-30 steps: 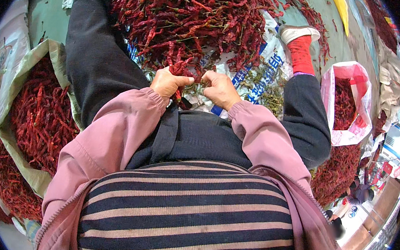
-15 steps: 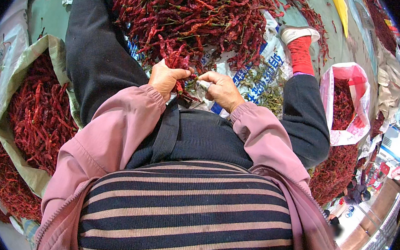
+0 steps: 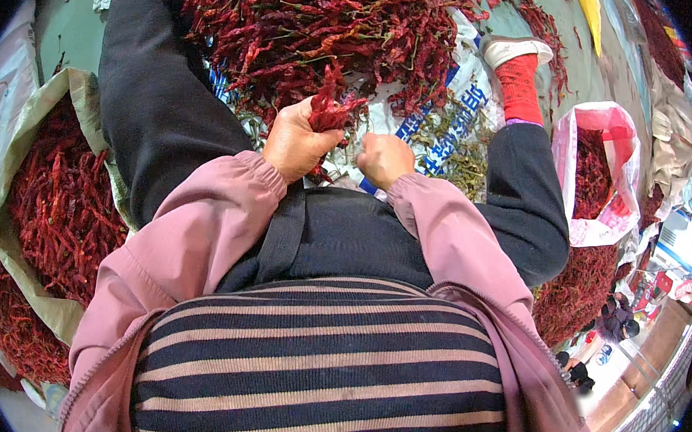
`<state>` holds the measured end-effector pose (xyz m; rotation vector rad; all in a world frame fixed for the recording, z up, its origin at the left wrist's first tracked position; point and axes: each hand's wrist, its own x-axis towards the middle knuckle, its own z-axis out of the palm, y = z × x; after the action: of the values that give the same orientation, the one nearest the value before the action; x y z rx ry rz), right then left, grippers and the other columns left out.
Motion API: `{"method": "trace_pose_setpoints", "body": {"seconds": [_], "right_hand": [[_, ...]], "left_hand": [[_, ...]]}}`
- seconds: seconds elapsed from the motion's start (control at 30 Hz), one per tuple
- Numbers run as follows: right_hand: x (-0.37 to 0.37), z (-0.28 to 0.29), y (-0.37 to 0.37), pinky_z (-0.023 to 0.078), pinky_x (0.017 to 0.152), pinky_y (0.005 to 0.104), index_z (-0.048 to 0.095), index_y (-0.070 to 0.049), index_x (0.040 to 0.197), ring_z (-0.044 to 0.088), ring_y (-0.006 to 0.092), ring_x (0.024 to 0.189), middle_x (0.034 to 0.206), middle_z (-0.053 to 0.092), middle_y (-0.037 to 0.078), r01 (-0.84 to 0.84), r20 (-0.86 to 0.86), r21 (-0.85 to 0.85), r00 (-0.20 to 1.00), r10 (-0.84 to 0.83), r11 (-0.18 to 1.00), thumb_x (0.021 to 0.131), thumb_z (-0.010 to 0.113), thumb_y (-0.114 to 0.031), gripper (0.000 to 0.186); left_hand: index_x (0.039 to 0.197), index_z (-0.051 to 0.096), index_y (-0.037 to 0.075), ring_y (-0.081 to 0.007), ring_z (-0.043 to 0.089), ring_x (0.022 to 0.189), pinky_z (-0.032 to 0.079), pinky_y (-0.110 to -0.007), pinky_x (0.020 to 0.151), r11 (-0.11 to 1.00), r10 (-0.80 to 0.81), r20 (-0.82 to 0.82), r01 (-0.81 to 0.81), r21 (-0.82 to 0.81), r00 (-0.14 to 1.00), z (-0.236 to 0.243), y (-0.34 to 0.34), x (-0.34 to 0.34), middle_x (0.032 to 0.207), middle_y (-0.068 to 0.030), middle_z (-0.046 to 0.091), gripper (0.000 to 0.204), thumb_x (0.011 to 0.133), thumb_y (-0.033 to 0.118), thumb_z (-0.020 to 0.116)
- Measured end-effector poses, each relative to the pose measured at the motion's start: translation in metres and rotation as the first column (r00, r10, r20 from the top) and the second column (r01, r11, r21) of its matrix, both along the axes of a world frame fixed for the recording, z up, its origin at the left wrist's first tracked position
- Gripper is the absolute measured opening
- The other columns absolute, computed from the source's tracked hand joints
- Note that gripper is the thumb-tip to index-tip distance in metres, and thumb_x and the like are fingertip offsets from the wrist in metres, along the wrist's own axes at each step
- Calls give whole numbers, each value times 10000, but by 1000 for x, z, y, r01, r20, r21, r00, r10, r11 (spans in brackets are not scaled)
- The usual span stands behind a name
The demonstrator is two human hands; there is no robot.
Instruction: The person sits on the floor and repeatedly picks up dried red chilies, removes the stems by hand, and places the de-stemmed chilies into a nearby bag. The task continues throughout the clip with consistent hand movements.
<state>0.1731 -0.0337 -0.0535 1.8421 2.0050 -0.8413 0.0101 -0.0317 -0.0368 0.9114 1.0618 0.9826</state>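
My left hand [image 3: 297, 140] is closed on a bunch of dried red chilies [image 3: 331, 106] that sticks up from my fingers, just below a large pile of chilies [image 3: 315, 13]. My right hand [image 3: 385, 157] is a little to the right and lower, apart from the left hand, with its fingers curled closed; I cannot make out whether anything is in it. Between my outstretched legs lies a white printed plastic sheet [image 3: 468, 69] under the pile, with dry greenish bits [image 3: 469, 145] scattered on it.
An open green-tan sack of chilies [image 3: 63, 214] stands at my left. A white-and-pink bag of chilies [image 3: 592, 173] stands at my right, with loose chilies [image 3: 572, 288] below it. A yellow sheet [image 3: 590, 15] lies at the upper right. Dark-clad people [image 3: 613, 317] appear at the right rim.
My left hand and its bunch have risen slightly. My right hand has moved from beside the bunch rightward and down, and its fingers are more curled.
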Motion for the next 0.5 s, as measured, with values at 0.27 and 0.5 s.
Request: {"method": "trace_pose_setpoints", "body": {"seconds": [0.27, 0.5], "right_hand": [[18, -15, 7, 436, 695, 411, 555, -55, 845, 550, 333, 823, 867, 582, 163, 46, -141, 207, 990, -17, 977, 638, 498, -116, 223], [-14, -43, 29, 463, 649, 417, 557, -53, 843, 575, 343, 744, 832, 583, 175, -35, -124, 285, 990, 73, 958, 647, 511, -132, 216]], "left_hand": [[794, 565, -14, -183, 579, 652, 464, -293, 647, 936, 211, 90, -175, -307, 973, -19, 12, -23, 724, -75, 599, 146, 655, -56, 553], [805, 558, -6, -142, 545, 555, 453, -269, 523, 881, 247, 124, -170, -440, 961, -15, 14, -23, 700, -65, 589, 211, 621, -79, 631]]}}
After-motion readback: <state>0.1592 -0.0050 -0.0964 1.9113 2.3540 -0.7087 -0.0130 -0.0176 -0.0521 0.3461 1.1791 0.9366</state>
